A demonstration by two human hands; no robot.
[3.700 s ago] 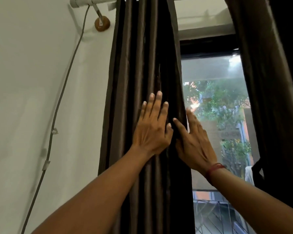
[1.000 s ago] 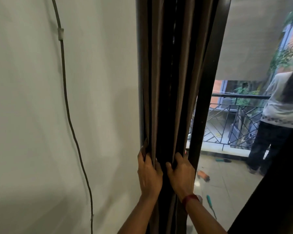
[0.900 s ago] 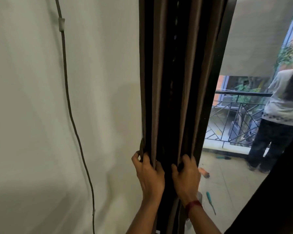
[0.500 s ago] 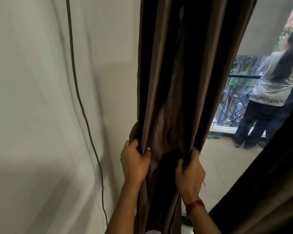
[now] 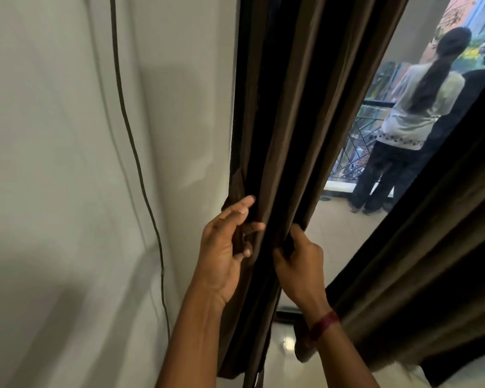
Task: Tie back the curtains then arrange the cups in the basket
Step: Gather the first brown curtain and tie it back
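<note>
Head view. Item: curtain (image 5: pixel 291 121), dark brown, hanging gathered between wall (image 5: pixel 67 163) and glass door. Likely soft, light and slippery in the pleats, so best clasped round the whole bundle. Right hand (image 5: pixel 298 257) clamped on window-side folds. Left hand (image 5: pixel 226 245) curled loosely round a wall-side fold. Change: half a second ago, left hand gripped tighter.

a home room: long dark brown fabric curtains (image 5: pixel 297 121) beside a plain white wall (image 5: pixel 53 163), opening onto a tiled balcony with a black metal railing (image 5: pixel 356 141).
</note>
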